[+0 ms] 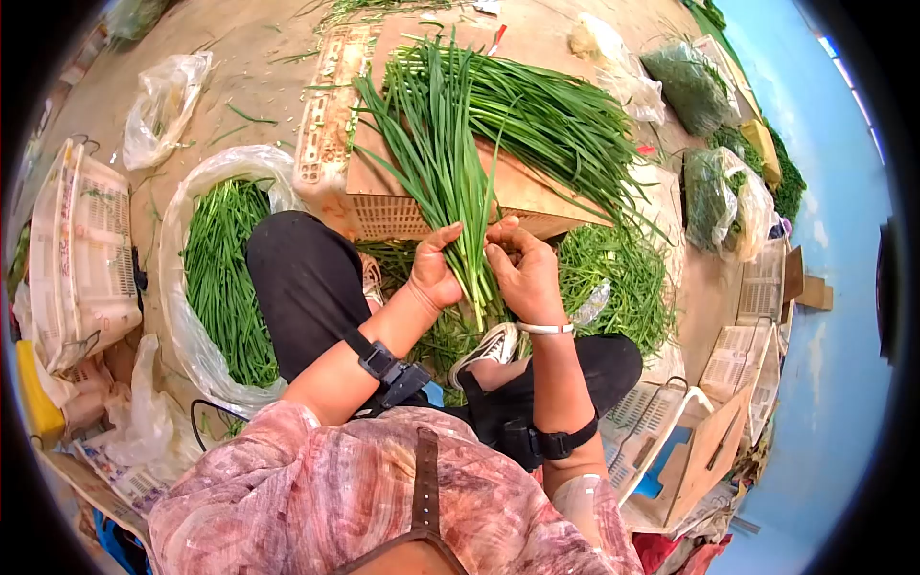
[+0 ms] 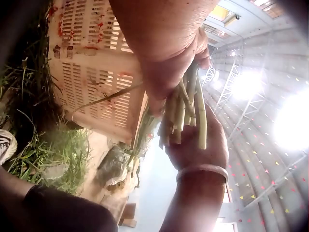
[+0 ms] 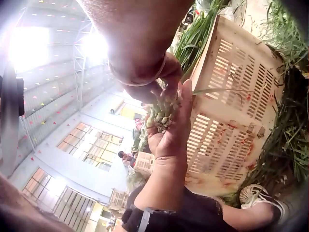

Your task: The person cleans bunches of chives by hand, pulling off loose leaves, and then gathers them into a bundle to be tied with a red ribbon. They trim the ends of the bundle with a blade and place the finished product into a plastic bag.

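Note:
In the head view my left hand (image 1: pixel 436 271) grips a bunch of garlic chives (image 1: pixel 446 172) near its cut ends, the green leaves pointing away from me. My right hand (image 1: pixel 527 268) is at the right side of the same bunch, thumb and fingers bent in at the pale stalks. The right wrist view shows the stalk ends (image 3: pixel 161 116) between both hands. From the left wrist view, several pale stalks (image 2: pixel 181 116) stick out past the fingers. A larger pile of garlic chives (image 1: pixel 546 105) lies on a board (image 1: pixel 379 177) just beyond.
Under the board stands a plastic crate (image 1: pixel 383 218). A plastic-lined tub (image 1: pixel 172 278) of chives is at my left, and loose greens (image 1: pixel 623 287) lie around my feet. Bagged greens (image 1: pixel 704 86) stand at the right, crates (image 1: pixel 86 249) at the far left.

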Tool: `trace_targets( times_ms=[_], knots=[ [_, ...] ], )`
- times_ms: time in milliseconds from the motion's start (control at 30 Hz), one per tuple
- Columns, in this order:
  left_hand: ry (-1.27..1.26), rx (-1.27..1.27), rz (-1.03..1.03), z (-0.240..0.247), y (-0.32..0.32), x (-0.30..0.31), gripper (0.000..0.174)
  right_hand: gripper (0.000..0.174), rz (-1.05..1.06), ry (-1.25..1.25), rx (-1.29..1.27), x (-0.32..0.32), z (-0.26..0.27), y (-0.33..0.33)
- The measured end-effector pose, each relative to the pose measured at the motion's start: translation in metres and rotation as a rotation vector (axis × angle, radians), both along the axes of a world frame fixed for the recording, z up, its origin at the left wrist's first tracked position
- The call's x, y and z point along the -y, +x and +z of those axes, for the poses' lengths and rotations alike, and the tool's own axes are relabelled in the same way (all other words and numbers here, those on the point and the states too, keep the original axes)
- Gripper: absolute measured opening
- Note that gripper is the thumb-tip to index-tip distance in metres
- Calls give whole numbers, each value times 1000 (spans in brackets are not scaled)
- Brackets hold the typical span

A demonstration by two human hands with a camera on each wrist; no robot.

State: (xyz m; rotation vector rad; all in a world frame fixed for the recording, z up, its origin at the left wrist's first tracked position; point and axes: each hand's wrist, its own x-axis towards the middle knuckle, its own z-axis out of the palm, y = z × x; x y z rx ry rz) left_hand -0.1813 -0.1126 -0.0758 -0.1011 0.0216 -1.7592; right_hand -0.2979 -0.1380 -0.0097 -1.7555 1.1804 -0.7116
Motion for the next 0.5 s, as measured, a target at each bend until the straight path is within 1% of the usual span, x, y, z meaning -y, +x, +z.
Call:
trace_targets(
  times_ms=[133, 233, 300, 333, 400, 433, 500],
  knots=[
    [48, -31, -2, -4, 1, -3, 52, 14, 17, -29, -95, 8, -9, 5],
    [103, -20, 15, -13, 1, -2, 51, 16, 4, -6, -103, 9, -8, 9],
    [123, -30, 2, -16, 2, -2, 48, 16, 4, 37, -60, 8, -9, 10],
    [85, -62, -24, -17, 3, -3, 46, 17, 4, 63, -24, 8, -8, 10],
    [95, -65, -15, -13, 2, -3, 46, 18, 4, 128, 34, 7, -9, 9],
    [103, -64, -7, -10, 2, -3, 45, 18, 3, 131, 31, 7, -11, 8],
    [102, -70, 2, -13, 1, -3, 43, 20, -2, 24, 48, 6, -13, 8]
  ],
)
